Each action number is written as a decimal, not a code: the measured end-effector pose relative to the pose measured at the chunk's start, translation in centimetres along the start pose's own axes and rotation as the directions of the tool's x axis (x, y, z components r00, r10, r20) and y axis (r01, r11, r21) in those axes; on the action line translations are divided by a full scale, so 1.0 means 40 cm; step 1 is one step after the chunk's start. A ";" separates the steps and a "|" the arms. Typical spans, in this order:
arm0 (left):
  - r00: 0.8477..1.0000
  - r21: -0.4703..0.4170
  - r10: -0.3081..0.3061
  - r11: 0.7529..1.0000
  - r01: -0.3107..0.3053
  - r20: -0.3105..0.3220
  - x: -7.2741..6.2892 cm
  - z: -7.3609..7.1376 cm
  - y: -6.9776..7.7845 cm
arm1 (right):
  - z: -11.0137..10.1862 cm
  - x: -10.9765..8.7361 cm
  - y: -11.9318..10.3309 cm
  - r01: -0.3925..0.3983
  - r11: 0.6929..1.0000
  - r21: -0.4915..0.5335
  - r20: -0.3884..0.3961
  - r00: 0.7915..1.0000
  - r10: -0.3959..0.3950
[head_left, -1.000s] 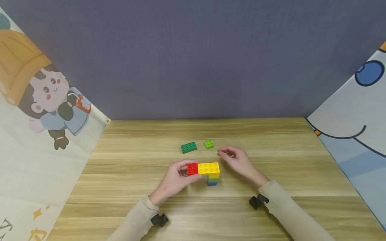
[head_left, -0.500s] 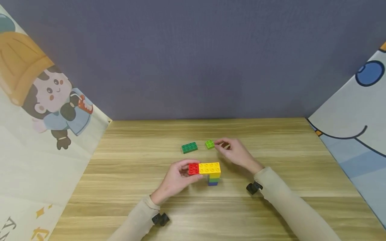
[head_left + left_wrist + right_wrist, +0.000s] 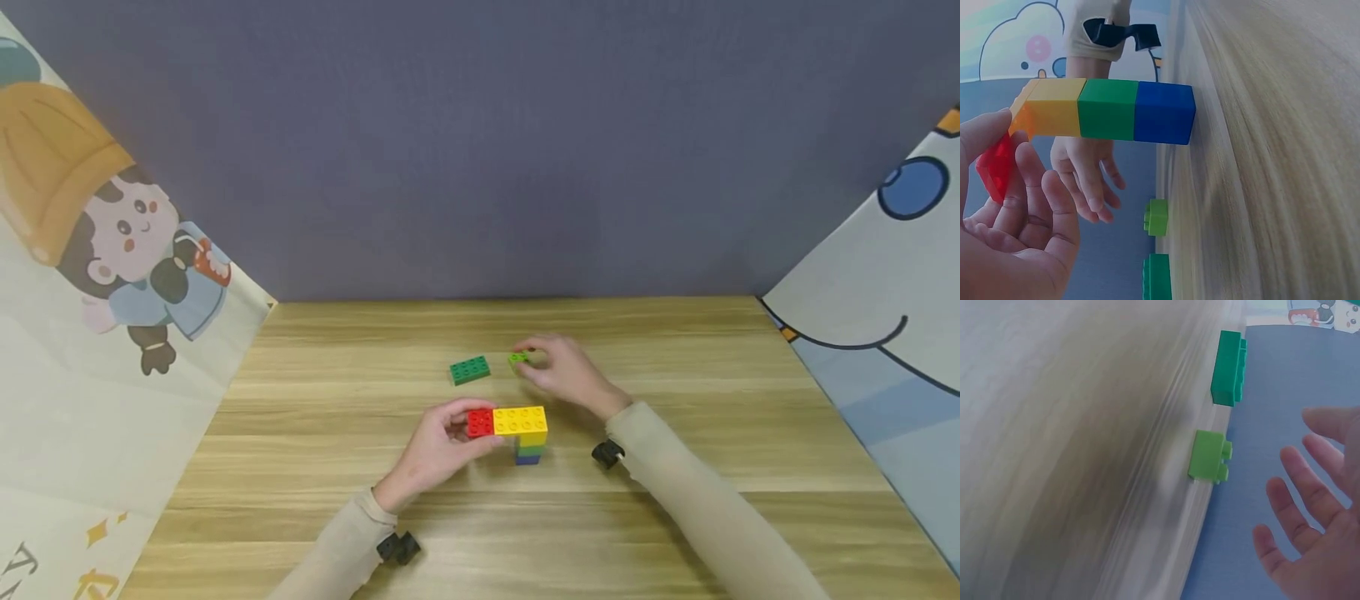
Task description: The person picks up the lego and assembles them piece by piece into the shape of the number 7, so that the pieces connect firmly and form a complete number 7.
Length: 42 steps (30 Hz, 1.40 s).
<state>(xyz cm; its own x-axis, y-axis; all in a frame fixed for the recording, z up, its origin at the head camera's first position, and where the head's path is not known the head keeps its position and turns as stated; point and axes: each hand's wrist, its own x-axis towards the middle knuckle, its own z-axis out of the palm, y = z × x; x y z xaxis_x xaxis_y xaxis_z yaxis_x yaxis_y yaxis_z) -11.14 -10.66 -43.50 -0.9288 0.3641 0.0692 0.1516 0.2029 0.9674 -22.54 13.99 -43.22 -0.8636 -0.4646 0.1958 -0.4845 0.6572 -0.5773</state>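
My left hand [image 3: 435,446] pinches a red toy brick [image 3: 481,422] between thumb and fingers. This brick sits against the left end of a long yellow brick [image 3: 519,420]. Under the yellow brick's right end is an upright column with a green brick [image 3: 1107,109] and, lowest, a blue brick [image 3: 1165,113]. My right hand [image 3: 566,375] reaches over a small lime brick [image 3: 518,358], partly hiding it in the head view. Both wrist views show its fingers spread loosely and apart from the lime brick [image 3: 1207,456], holding nothing.
A longer dark green brick [image 3: 470,369] lies studs up on the wooden table [image 3: 337,358], left of the lime brick. A grey-blue panel [image 3: 480,167] rises behind the table. Printed cartoon panels stand at both sides.
My right hand has moved left and slightly away from me, from beside the lime brick to over it. My left hand and the brick structure have stayed in place.
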 end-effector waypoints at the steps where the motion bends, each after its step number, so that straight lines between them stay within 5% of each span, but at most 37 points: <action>1: 1.000 0.001 0.002 1.000 -0.002 0.001 0.000 0.000 0.000 | 0.004 0.005 0.000 0.006 1.000 -0.007 -0.001 1.000 -0.006; 26: 1.000 0.002 0.018 1.000 -0.018 0.000 -0.007 -0.001 0.005 | 0.100 0.080 0.004 0.050 0.999 -0.013 0.151 0.987 -0.048; 42: 1.000 0.006 0.018 1.000 -0.018 0.004 -0.001 0.003 0.003 | 0.125 0.097 0.016 -0.059 0.998 0.024 0.184 0.981 0.053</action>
<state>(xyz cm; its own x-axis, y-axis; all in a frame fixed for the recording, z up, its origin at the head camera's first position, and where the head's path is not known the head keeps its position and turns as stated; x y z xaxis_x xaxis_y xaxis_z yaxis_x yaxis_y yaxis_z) -11.06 -10.54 -43.39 -0.9244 0.3717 0.0854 0.1702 0.2018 0.9645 -25.50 9.66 -46.78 -0.8477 -0.5303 0.0156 -0.4296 0.6689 -0.6067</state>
